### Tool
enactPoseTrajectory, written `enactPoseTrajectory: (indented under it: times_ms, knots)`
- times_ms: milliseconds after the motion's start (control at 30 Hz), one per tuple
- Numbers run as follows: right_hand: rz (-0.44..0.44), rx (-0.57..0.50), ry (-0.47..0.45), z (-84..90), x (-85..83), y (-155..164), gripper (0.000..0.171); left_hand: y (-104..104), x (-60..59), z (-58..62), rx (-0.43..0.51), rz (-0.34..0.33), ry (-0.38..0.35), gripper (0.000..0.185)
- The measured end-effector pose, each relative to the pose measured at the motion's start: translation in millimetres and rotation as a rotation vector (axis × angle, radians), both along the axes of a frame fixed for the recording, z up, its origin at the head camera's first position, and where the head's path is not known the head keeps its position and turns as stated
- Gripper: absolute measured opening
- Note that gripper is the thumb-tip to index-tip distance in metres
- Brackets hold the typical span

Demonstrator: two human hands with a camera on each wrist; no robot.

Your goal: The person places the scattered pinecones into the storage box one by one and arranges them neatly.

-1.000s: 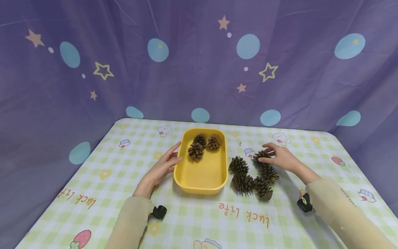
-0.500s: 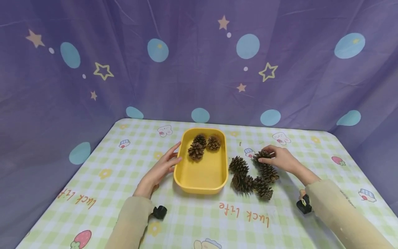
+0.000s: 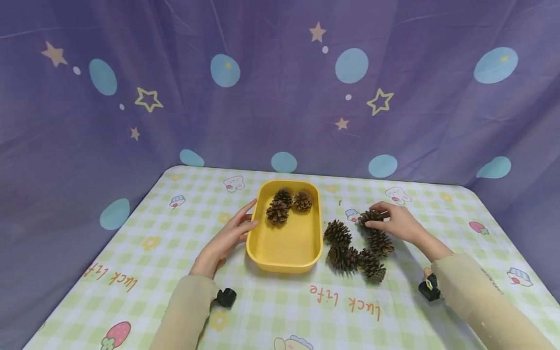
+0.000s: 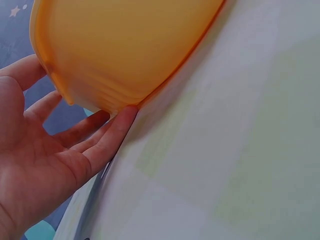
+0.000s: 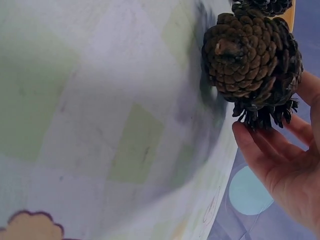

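Checked green-and-white oilcloth [image 3: 144, 228] covers the table, glossy and printed with strawberries and orange lettering. On it the left hand [image 3: 225, 237] lies with fingers straight, its fingertips [image 4: 127, 114] pressed against the outer wall of the yellow plastic tray [image 3: 284, 250], a smooth rounded-corner rectangle with a raised rim. Three pinecones [image 3: 288, 204] already sit bunched at the tray's far end, so by my reading the sorting is under way but less than half finished. Just right of the tray, four loose pinecones [image 3: 354, 248] lie clustered on the cloth, dry, brown and woody, with open, spiky scales. At the far edge of that cluster the right hand [image 3: 395, 222] curls its fingers [image 5: 260, 150] around a fifth pinecone [image 5: 250, 62], which the right wrist view shows close against the cloth beside the others. Five appear left to move.
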State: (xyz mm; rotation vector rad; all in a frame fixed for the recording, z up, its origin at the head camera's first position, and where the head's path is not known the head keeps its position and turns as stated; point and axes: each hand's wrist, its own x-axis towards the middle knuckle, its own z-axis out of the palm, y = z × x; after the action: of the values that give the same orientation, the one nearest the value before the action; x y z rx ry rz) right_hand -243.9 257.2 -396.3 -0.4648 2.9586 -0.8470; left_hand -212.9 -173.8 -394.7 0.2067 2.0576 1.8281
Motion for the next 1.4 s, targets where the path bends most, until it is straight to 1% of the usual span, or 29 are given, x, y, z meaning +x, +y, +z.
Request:
enactPoseTrajectory:
  times_ms: [167,333,433,533,667,833,1000,1167,1233,1400]
  knots:
    - [-0.007,-0.011,0.029,3.8,-3.3,-4.3,0.061,-0.2,0.6,0.4,0.008,0.006,0.006,0.062]
    - [0.015,-0.029,0.064,8.2,-6.3,-9.6,0.058,0.0,0.6,0.8,0.007,-0.004,0.008,0.062]
    - [0.033,-0.026,0.077,9.6,-8.6,-13.5,0.057,-0.6,-0.3,-1.1,0.001,-0.005,0.003,0.062]
    - [0.032,-0.021,0.069,11.2,-10.6,-18.1,0.058,-2.2,-4.6,-7.9,0.0,-0.002,0.002,0.062]
    - [0.025,-0.041,0.04,16.3,-12.8,-26.3,0.059,-4.1,-11.2,-18.8,-0.001,0.008,0.004,0.059]
    - [0.051,-0.052,0.05,23.3,-16.5,-37.8,0.059,-5.0,-13.1,-23.3,-0.004,0.022,0.015,0.058]
    - [0.077,-0.051,0.08,28.7,-18.0,-46.5,0.058,-5.9,-13.3,-23.1,0.004,0.03,0.019,0.059]
    - [0.087,-0.066,0.11,31.9,-17.8,-51.7,0.056,-5.3,-13.8,-20.8,0.01,0.018,0.007,0.059]
    - [0.082,-0.064,0.118,33.0,-18.2,-53.8,0.055,-4.6,-13.0,-18.2,0.014,0.009,0.005,0.06]
    - [0.095,-0.071,0.113,34.5,-19.6,-60.5,0.055,-1.5,-4.3,-5.5,0.012,-0.002,0.001,0.062]
